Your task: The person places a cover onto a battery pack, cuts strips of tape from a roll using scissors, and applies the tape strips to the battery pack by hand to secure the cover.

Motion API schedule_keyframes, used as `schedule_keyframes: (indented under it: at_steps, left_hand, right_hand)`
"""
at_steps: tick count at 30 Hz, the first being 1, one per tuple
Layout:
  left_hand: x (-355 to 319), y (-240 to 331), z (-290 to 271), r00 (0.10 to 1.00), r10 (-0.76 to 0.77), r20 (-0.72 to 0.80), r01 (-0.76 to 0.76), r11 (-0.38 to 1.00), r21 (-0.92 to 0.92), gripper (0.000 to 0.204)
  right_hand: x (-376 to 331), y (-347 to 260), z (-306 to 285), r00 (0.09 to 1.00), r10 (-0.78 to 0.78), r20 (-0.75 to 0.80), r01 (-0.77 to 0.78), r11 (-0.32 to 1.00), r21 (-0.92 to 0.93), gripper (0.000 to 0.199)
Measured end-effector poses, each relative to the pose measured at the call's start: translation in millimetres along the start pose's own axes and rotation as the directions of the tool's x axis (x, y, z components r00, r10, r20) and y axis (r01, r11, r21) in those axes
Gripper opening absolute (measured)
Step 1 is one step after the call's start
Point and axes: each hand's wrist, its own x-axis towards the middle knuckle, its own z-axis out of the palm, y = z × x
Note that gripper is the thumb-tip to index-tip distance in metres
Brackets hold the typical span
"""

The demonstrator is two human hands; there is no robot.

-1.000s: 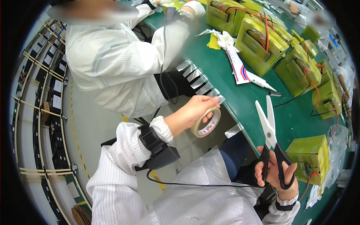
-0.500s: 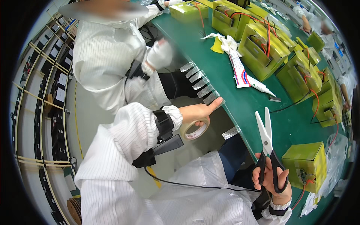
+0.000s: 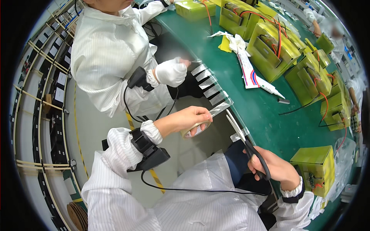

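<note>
Left hand: My left hand (image 3: 195, 117) pinches a roll of clear tape (image 3: 189, 134) between thumb and fingers, just off the table's edge.
Tape: A pulled length (image 3: 220, 109) runs from the roll up to the edge of the green table (image 3: 275, 123).
Right hand: My right hand (image 3: 273, 164) is closed around the black handles of the scissors (image 3: 245, 140), white blades pointing near that length.
Table edge: Short tape strips (image 3: 211, 91) hang in a row.
Co-worker: A gloved hand (image 3: 172, 72) is near the row's far end.
Tabletop: A white tube (image 3: 248, 73) lies near yellow-green boxes (image 3: 271, 50).
</note>
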Motion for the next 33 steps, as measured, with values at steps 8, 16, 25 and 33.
schedule_keyframes:
  at_steps: [8, 16, 25, 33]
  left_hand:
    - [4, -4, -6, 0.998, 0.030, 0.047, -0.023, 0.991, -0.132, 0.023]
    - [4, 1, -8, 0.998, -0.015, 0.058, 0.022, 0.991, -0.133, 0.022]
    - [8, -3, -10, 0.998, -0.002, 0.062, 0.011, 0.989, -0.144, 0.022]
    - [-3, -1, -15, 0.997, -0.020, 0.075, 0.027, 0.994, -0.103, 0.022]
  right_hand:
    - [36, -15, 5, 0.997, -0.033, -0.074, 0.026, 0.995, -0.096, 0.069]
    - [35, -14, 6, 0.995, 0.013, -0.099, -0.017, 0.999, -0.043, 0.072]
    - [41, -22, 7, 0.990, -0.014, -0.139, 0.000, 0.995, -0.100, 0.071]
    - [44, -17, 8, 0.975, -0.021, -0.220, -0.011, 0.989, -0.146, 0.062]
